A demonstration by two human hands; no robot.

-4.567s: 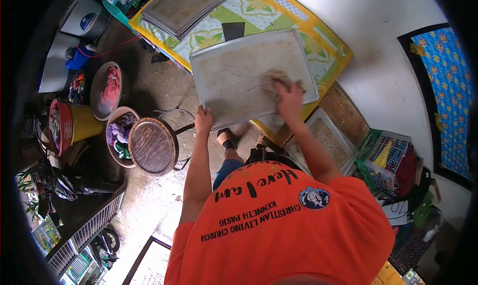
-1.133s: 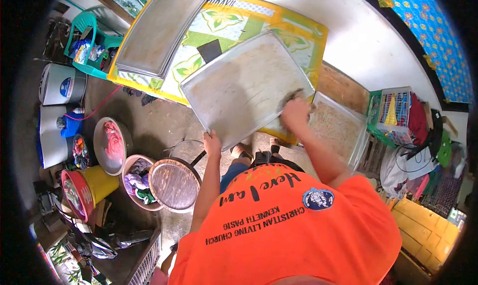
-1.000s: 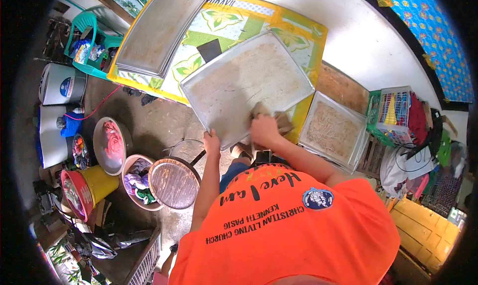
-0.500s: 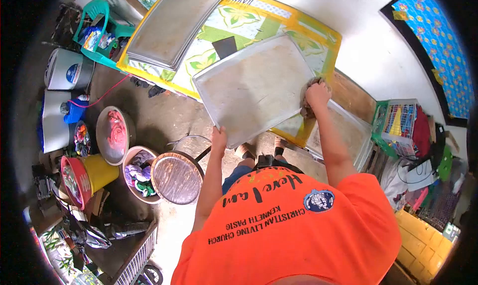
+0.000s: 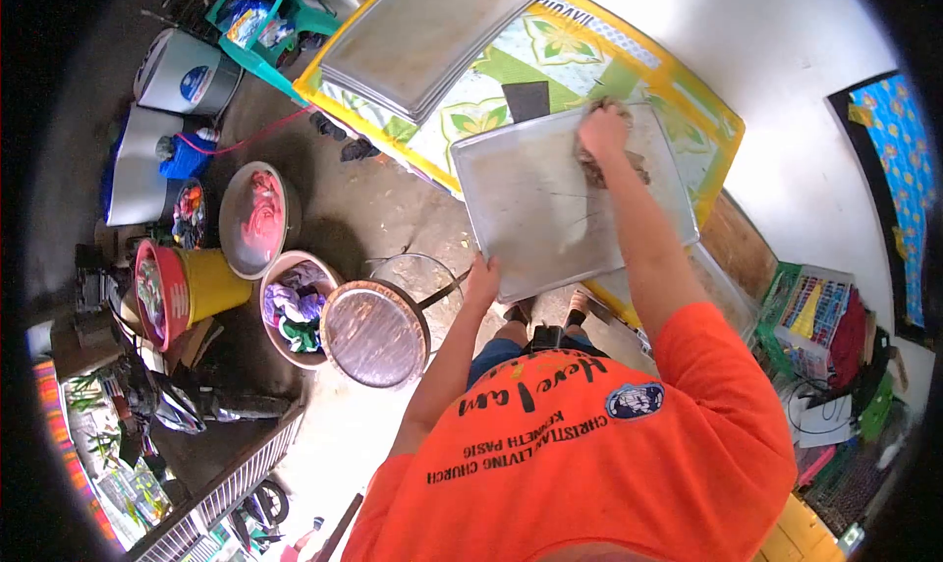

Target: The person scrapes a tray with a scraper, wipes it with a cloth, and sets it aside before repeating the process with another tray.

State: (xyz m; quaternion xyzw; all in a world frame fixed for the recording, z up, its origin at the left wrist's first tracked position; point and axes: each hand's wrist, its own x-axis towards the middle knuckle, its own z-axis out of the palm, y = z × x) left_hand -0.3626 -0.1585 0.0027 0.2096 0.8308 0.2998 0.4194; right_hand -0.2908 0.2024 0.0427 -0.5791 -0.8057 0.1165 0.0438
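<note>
A metal tray [image 5: 535, 203] lies tilted across the near edge of the table [image 5: 462, 95]. My left hand [image 5: 481, 282] grips its lower left corner, fingers closed on the rim. On the upper right part of the tray, my right hand [image 5: 604, 135] is closed on a brown cloth [image 5: 614, 169] pressed to the surface. A stack of similar trays [image 5: 427, 36] rests at the table's far left. A dark square piece [image 5: 527, 100] lies on the patterned cover just beyond the tray. More trays [image 5: 722, 287] are partly hidden behind my right arm.
A round stool [image 5: 375, 334] stands left of my legs. Beyond it are basins of clothes [image 5: 284, 213], a yellow bucket [image 5: 218, 285] and a green chair [image 5: 255, 56]. At the right are a green crate [image 5: 781, 311] and a white wall [image 5: 786, 100].
My right hand has moved with the cloth from the tray's right edge onto its upper surface. My left hand stays at the lower left corner. The whole view has shifted.
</note>
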